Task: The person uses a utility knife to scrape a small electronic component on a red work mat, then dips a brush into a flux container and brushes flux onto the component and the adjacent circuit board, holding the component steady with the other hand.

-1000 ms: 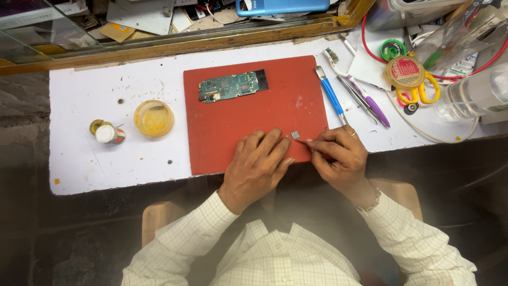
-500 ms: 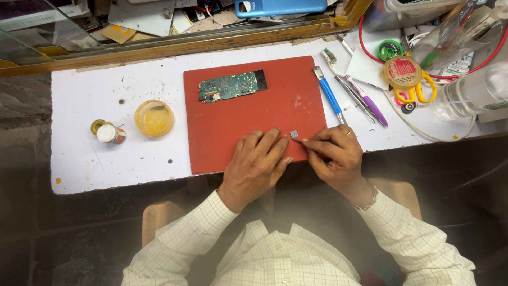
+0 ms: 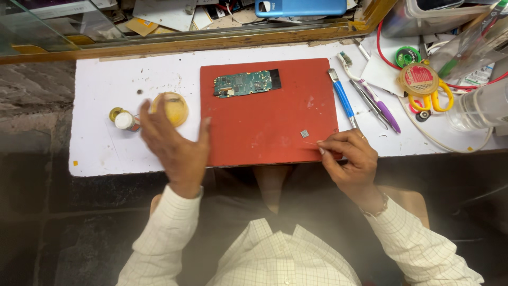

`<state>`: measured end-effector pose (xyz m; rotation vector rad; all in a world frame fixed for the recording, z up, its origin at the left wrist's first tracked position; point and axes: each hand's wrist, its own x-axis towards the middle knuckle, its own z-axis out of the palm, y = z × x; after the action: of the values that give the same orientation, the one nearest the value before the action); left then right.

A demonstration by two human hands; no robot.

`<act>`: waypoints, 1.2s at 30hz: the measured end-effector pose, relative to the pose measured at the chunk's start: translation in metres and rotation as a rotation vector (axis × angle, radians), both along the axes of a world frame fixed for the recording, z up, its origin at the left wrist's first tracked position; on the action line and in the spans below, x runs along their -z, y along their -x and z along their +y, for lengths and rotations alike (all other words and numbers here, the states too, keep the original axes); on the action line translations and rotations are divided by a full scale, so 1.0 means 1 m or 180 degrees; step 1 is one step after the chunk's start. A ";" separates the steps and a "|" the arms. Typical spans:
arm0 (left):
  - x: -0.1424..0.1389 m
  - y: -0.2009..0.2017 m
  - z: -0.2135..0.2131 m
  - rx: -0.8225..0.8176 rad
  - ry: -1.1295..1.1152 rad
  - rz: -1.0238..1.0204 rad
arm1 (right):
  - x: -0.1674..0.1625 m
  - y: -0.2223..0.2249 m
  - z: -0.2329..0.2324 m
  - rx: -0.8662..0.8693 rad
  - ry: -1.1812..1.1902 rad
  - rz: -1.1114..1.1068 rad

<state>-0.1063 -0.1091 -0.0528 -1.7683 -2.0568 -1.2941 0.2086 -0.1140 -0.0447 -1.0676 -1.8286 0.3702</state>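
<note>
White bench (image 3: 106, 85) carries a red mat (image 3: 264, 122) with a green circuit board (image 3: 246, 83) near its far edge. Your left hand (image 3: 174, 145) hangs open, fingers spread, over the bench's left part, just beside a round yellow tin (image 3: 172, 106) and small white-capped bottle (image 3: 126, 121). Your right hand (image 3: 349, 156) rests at the mat's near right corner, fingers pinched on something thin; small grey chip (image 3: 305, 134) lies just beside.

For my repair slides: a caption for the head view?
Left hand reaches toward round yellow tin; right hand beside small grey chip on red mat.
</note>
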 end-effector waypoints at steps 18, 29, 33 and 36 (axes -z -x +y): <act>0.007 -0.042 -0.022 0.1407 -0.0283 -0.0404 | -0.026 0.020 -0.018 -0.0057 -0.0015 -0.0086; 0.014 -0.061 -0.017 0.1843 -0.0462 -0.0135 | -0.027 0.062 0.003 -0.0171 -0.0807 -0.0717; 0.014 -0.061 -0.018 0.1784 -0.0529 0.0091 | -0.025 0.060 0.003 -0.0236 -0.0821 -0.0743; 0.014 -0.060 -0.019 0.1795 -0.0496 0.0183 | -0.024 0.059 0.002 -0.0304 -0.0825 -0.0777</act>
<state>-0.0460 -0.1282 -0.0668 -2.3676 -1.4215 -1.4541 0.1491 -0.1122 -0.0207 -0.8770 -2.0835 0.0550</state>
